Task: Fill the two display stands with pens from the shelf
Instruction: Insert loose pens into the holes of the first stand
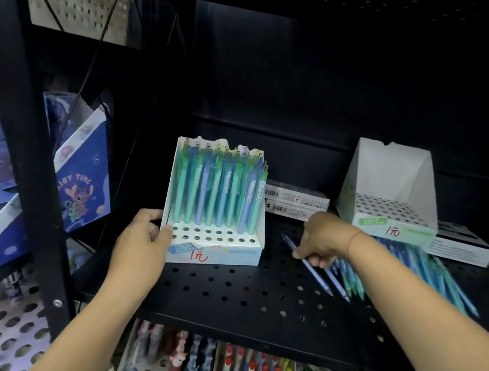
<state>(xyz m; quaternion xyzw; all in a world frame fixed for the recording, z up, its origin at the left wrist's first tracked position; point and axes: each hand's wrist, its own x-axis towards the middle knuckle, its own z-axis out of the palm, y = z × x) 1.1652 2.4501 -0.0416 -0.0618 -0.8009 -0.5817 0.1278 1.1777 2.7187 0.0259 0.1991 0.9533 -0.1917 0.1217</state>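
Pick-up step in hand: left hand (143,233) is gripping the front-left corner of the part-filled stand (215,213), steadying it on the shelf (249,300). The right hand (321,241), just right of that stand, is curling its fingers round the loose pens (401,272) lying flat there. The second stand (390,204) is sitting empty, behind and right; the next move is probably lifting one pen, turning it upright and seating it in a free front-row hole.

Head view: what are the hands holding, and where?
Left hand grips the part-filled display stand at its front-left corner. Right hand curls round loose pens on the shelf, near their far ends.
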